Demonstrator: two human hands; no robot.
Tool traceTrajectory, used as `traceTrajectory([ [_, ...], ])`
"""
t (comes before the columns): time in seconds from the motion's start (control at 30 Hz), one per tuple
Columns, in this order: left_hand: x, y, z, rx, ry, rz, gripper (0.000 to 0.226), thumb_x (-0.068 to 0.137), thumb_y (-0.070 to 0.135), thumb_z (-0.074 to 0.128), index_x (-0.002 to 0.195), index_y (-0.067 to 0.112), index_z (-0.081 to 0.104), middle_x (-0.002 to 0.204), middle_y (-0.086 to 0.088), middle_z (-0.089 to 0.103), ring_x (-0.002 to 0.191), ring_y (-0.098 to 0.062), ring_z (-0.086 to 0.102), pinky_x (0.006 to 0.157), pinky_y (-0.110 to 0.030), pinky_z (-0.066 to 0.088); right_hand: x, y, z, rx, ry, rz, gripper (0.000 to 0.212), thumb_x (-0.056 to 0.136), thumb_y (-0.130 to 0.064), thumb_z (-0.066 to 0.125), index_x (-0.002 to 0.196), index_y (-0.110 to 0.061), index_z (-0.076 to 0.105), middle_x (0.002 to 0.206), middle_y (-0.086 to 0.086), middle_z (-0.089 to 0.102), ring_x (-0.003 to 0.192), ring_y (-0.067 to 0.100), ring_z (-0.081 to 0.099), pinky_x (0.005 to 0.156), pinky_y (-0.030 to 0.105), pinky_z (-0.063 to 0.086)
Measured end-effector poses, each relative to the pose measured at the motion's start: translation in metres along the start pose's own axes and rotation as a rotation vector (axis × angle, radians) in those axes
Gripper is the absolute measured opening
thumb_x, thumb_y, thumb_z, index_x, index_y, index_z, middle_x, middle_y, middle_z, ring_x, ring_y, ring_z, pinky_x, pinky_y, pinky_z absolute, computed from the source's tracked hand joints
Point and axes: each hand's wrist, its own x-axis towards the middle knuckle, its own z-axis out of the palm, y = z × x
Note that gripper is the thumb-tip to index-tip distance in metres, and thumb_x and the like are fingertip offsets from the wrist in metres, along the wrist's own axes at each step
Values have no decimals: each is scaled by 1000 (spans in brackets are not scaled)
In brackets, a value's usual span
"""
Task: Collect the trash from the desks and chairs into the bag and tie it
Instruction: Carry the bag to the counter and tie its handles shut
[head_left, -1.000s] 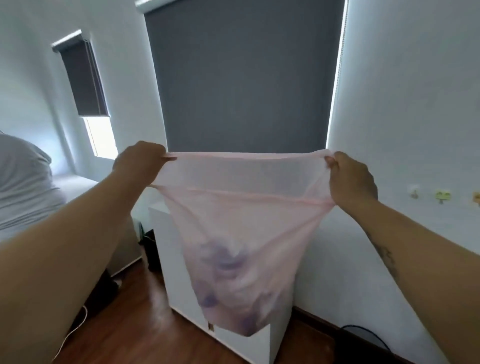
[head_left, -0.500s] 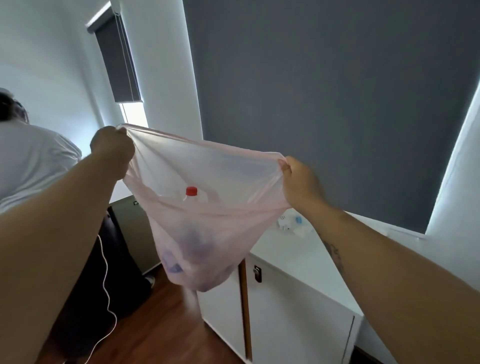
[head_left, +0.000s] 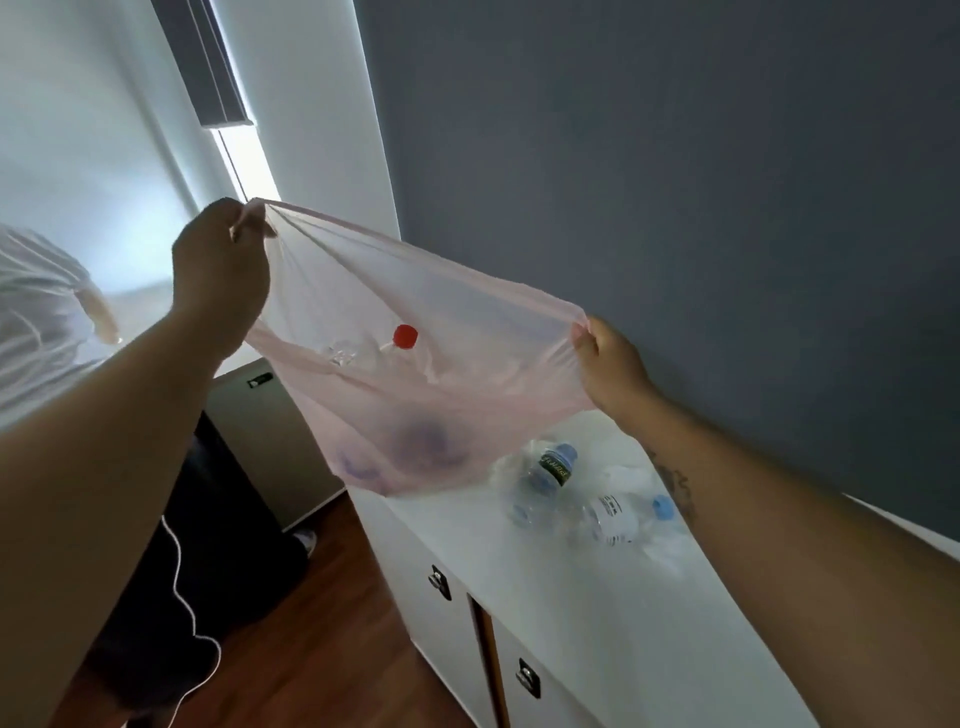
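White cabinet (head_left: 597, 597) top carries 2 crushed bottles (head_left: 550, 475), uncollected. Over it hangs the pink bag (head_left: 415, 395), part-filled and untied, mouth stretched between left hand (head_left: 221, 270) and right hand (head_left: 605, 364), fingers clamped on its rim.

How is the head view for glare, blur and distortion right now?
Head view: glare from the window strip washes out the left wall; wide-angle distortion tilts the walls; the translucent pink plastic bag and clear plastic bottles on the white cabinet look slightly soft.
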Motion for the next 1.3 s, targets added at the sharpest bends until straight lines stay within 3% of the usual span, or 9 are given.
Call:
traceTrajectory([
  [0.13,-3,-8,38,-97,-82,-24,37,101,43,38,95,21,67,97,1,60,94,-20,54,80,-26,37,-13,56,-8,-93,-270,197,86,66,-85,52,134,-34,43,131,-1,55,119,23,52,99,46,46],
  [0.27,-13,0,68,-142,-169,-9,44,101,44,35,99,17,69,106,-12,66,100,-32,59,87,-35,45,-52,106,-25,-517,-541,284,124,38,-94,59,146,-50,14,149,-4,33,137,26,29,107,48,34],
  [0.4,-20,4,93,-184,-259,31,43,104,39,35,107,11,67,100,-1,61,93,-20,54,86,-27,39,-81,136,-24,-850,-673,246,113,51,-72,76,145,-47,17,140,-6,38,129,25,32,101,41,34],
  [0.5,-22,4,108,-150,-322,86,40,104,34,34,108,11,66,102,0,60,94,-18,51,84,-26,35,-92,150,-17,-865,-563,219,81,72,-44,74,138,-42,29,132,-2,45,118,26,43,93,39,38],
  [0.8,-19,-3,126,-155,-409,128,35,100,32,39,108,14,68,109,-9,68,101,-31,58,84,-33,40,-77,115,-74,-271,-2,240,57,74,-18,81,116,-22,43,112,8,55,84,17,58,68,27,50],
  [0.93,-26,-3,128,-163,-482,90,35,99,32,39,103,14,68,102,-8,67,89,-26,54,77,-31,38,-78,52,-36,-158,50,85,56,73,-32,80,115,-30,43,110,-6,57,90,9,62,76,31,54],
  [1.07,-32,-7,126,-158,-518,57,35,98,33,38,104,15,68,103,-7,67,93,-29,57,79,-32,41,-72,13,27,-421,-71,97,66,71,-55,72,123,-33,38,98,-10,52,82,17,60,75,35,51],
  [1.2,-39,-12,123,-169,-535,78,34,100,30,38,106,15,69,99,-4,67,91,-27,57,78,-31,41,-51,10,71,-522,-151,202,60,78,-58,64,119,-20,43,109,2,61,88,24,60,68,35,50],
  [1.3,-42,-15,124,-156,-510,73,31,100,30,39,101,16,67,92,-1,63,87,-25,54,75,-29,36,-40,22,80,-370,-199,298,75,82,-54,65,139,-15,37,131,9,56,111,28,57,86,37,50],
])
